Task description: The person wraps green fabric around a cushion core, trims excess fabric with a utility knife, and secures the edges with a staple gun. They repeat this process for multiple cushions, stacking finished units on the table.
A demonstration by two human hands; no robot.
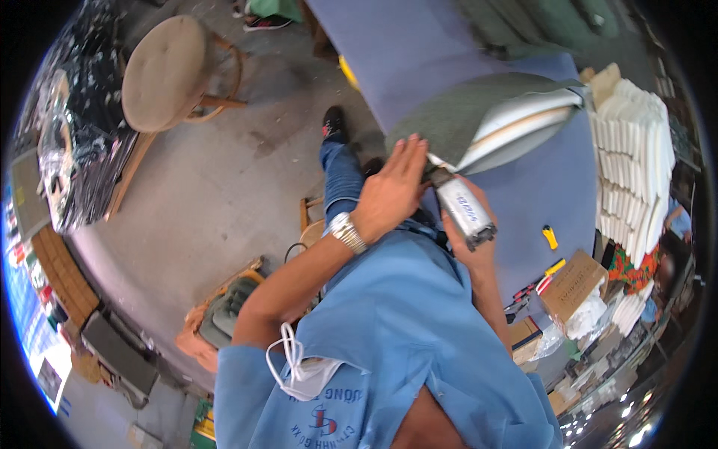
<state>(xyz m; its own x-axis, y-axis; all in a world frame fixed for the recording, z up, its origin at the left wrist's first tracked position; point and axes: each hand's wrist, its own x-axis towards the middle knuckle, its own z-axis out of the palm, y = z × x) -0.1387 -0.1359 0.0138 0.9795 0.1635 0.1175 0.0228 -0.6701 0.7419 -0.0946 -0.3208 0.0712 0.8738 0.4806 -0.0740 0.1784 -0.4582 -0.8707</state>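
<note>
A round seat cushion in grey-green fabric (pixel 449 112) lies on the blue-covered table, its cover partly folded back over white padding (pixel 508 123). My left hand (pixel 396 179), with a metal watch (pixel 348 233) at the wrist, rests on the cushion's near left edge. Its fingers are stretched out on the fabric; the thumb is hidden. Just beside it, my right hand (pixel 458 224) is wrapped round a silver staple gun (pixel 465 206). The gun's dark nose is at the cushion's near edge; whether it touches cannot be made out.
On the blue table (pixel 516 217) lie a small yellow tool (pixel 550 237) and a cardboard box (pixel 574 284). White pads (pixel 632 150) are stacked along its right side. A round padded stool (pixel 166 73) stands on the floor at the far left, near plastic-wrapped stacks (pixel 75 150).
</note>
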